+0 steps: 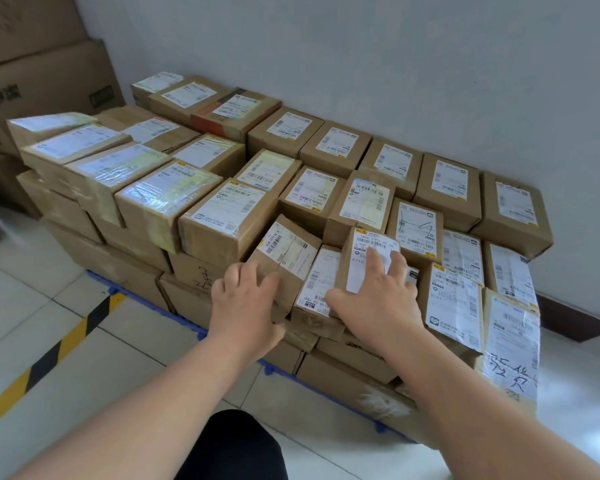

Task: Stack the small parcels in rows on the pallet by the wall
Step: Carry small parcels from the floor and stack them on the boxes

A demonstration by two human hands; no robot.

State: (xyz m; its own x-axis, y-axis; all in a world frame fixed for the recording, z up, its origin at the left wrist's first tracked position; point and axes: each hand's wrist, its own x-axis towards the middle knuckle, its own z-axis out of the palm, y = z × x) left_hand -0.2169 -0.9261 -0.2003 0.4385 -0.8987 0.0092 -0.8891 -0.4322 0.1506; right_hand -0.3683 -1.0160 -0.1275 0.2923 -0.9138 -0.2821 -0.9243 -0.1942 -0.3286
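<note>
Small parcels crowd the near edge of the blue pallet (146,301). The left hand (246,299) grips the near corner of a tilted parcel (288,251), which leans on the taller box to its left. Just to the right, the right hand (378,296) lies flat, fingers straight, on a labelled parcel (369,259). Both parcels run lengthwise away from the person. Beyond them, packed rows reach the wall (395,81), so any free room seems to be only downward and toward the person.
</note>
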